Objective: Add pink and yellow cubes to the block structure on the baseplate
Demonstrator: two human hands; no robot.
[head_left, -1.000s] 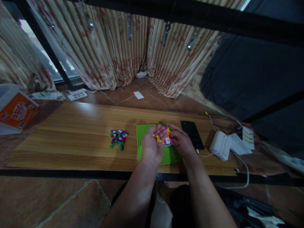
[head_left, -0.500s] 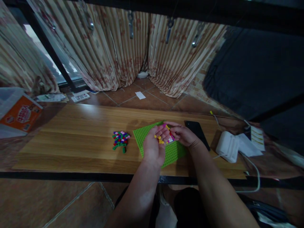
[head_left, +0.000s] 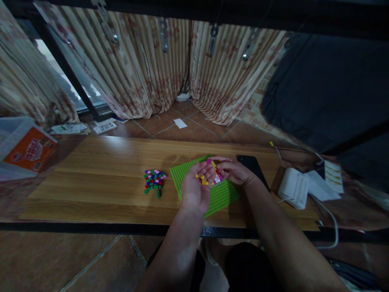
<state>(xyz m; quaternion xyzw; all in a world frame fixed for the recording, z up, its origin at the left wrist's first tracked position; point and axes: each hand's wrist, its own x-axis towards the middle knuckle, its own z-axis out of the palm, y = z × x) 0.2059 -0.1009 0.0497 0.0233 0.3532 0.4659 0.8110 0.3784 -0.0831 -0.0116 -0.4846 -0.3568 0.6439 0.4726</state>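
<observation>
A green studded baseplate (head_left: pixel 219 199) lies at an angle on the wooden table. My left hand (head_left: pixel 194 186) is above it, palm up and cupped, with several small yellow toy bricks (head_left: pixel 203 181) in it. Bending in from the right, my right hand (head_left: pixel 234 171) has its fingers closed together over the plate; what they hold, if anything, is too small to make out. Between the hands, magenta, yellow, red and white bricks (head_left: pixel 218 177) show on the plate, partly hidden by fingers. To the left sits a loose pile of green, purple, pink and red bricks (head_left: pixel 154 181).
A black phone-like slab (head_left: pixel 253 168) lies right of the plate, partly behind my right forearm. Farther right are a white device (head_left: pixel 293 188) with a cable and some papers (head_left: pixel 323 184). A clear plastic box (head_left: pixel 18 150) with an orange label stands at far left.
The view has shifted slightly. Both hands stay over the baseplate in nearly the same pose, with the yellow bricks still in my left palm.
</observation>
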